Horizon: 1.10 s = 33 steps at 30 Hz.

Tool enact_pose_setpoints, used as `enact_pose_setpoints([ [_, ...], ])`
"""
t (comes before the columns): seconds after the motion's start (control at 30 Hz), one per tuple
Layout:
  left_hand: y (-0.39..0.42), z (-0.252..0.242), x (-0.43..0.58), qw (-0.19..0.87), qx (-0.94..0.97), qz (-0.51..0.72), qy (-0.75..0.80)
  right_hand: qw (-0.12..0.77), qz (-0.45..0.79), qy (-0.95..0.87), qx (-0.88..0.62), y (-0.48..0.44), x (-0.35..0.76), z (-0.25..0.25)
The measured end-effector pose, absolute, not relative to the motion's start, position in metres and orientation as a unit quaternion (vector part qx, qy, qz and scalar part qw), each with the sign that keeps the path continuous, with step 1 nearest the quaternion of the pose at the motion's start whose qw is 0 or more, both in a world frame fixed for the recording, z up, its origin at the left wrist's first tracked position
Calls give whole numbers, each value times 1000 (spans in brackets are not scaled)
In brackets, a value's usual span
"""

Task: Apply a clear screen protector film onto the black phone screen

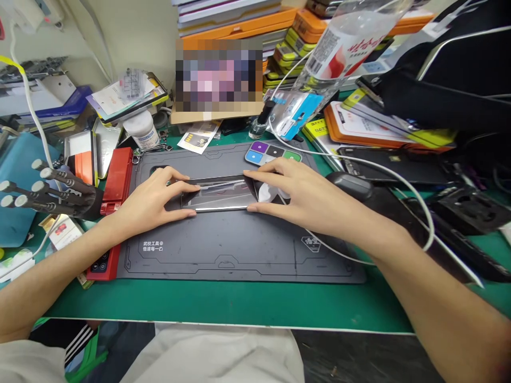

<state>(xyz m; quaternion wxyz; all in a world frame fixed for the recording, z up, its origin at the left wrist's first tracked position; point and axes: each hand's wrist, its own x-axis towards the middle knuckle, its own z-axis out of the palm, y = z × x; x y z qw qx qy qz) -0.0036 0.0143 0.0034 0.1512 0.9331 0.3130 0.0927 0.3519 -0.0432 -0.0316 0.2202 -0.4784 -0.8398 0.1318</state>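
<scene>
A dark phone (219,194) with a glossy screen lies flat on a grey work mat (223,250). My left hand (149,199) grips its left end, thumb on the near edge and fingers on the far edge. My right hand (295,194) pinches the right end the same way, and a thin film or protector with a pale patch (266,192) shows under its fingers. Both hands are closed on the phone's edges.
A rack of screwdrivers (43,194) and a red tray (115,183) stand left of the mat. A small white jar (141,130), a clear bottle (343,42), stacked orange and yellow boxes (371,125), a white cable (399,181) and black devices (399,213) crowd the back and right. The green bench edge (239,306) is near.
</scene>
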Motion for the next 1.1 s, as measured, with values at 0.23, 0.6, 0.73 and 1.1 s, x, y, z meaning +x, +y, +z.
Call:
enact_pose_setpoints([
  [0.23,15,3,-3,157,931,91,315,237,151,-827,-487,-42,350,-32],
  [0.6,15,3,-3,159,932,89,312,239,166,-812,-505,-44,348,-31],
  [0.73,15,3,-2,171,927,84,322,233,164,-814,-506,-44,348,-31],
  [1.1,16,3,-3,170,929,81,318,239,162,-815,-502,-43,349,-33],
])
